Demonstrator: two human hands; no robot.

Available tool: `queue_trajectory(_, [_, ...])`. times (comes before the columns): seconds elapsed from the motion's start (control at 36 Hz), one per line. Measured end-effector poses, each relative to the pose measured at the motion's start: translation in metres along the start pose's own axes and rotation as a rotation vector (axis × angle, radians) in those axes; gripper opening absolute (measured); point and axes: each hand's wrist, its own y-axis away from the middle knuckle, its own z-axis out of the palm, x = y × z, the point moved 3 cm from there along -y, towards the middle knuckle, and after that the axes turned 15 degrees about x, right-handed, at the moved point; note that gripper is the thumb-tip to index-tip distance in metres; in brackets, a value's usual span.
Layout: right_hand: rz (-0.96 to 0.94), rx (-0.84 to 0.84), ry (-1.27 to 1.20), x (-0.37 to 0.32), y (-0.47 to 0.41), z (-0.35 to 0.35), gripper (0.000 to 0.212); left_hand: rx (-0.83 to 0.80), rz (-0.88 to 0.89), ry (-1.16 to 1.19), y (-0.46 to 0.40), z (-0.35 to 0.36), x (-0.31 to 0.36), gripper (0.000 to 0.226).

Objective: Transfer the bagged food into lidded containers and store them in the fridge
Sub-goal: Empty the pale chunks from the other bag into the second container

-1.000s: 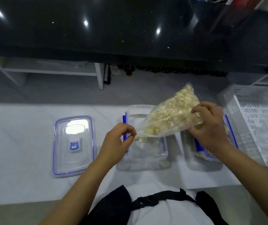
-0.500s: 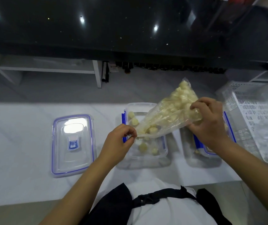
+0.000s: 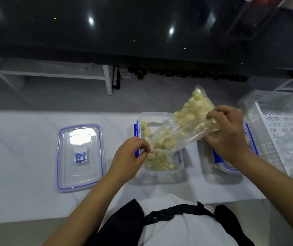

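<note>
Bag [image 3: 184, 128] is tilted mouth-down over the middle tub [image 3: 160, 172] on the white counter [image 3: 18, 157], pale food chunks [image 3: 157, 161] piled at its near end. Left hand [image 3: 129, 158] pinches the bag's lip, right hand [image 3: 228, 134] grips the raised back end (fingers curled into the plastic). Lid [image 3: 80, 157] lies flat to the left, another tub [image 3: 227, 167] under the right wrist.

White table [image 3: 26, 174] underneath; grey floor [image 3: 62, 100] beyond. White shelf frame [image 3: 106, 80] far L, black glossy counter [image 3: 124, 32] w/ light reflections above.
</note>
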Motion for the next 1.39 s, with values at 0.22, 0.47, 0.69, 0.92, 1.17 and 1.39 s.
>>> queue_trajectory(0.22, [0.009,0.006,-0.002,-0.003,-0.005,0.003,0.038,-0.005,-0.017,0.027,0.007,-0.001,-0.004,0.022])
queue_trajectory(0.47, [-0.005,-0.011,-0.033,-0.005,-0.007,0.01,0.035,0.035,0.008,0.028,0.006,-0.005,-0.002,0.026])
queue_trajectory(0.69, [-0.046,0.002,-0.045,-0.006,-0.004,0.012,0.033,0.071,0.037,0.052,0.009,-0.01,0.002,0.028])
queue_trajectory(0.92, [-0.015,0.013,-0.063,-0.006,-0.005,0.012,0.031,0.07,0.004,0.064,0.016,-0.01,-0.003,0.029])
queue_trajectory(1.17, [-0.013,0.04,-0.094,-0.011,-0.006,0.01,0.031,0.06,-0.03,0.079,0.016,-0.014,0.001,0.036])
queue_trajectory(1.39, [-0.057,0.04,-0.12,-0.018,-0.012,0.023,0.041,0.016,-0.054,0.04,0.018,-0.021,-0.001,0.034])
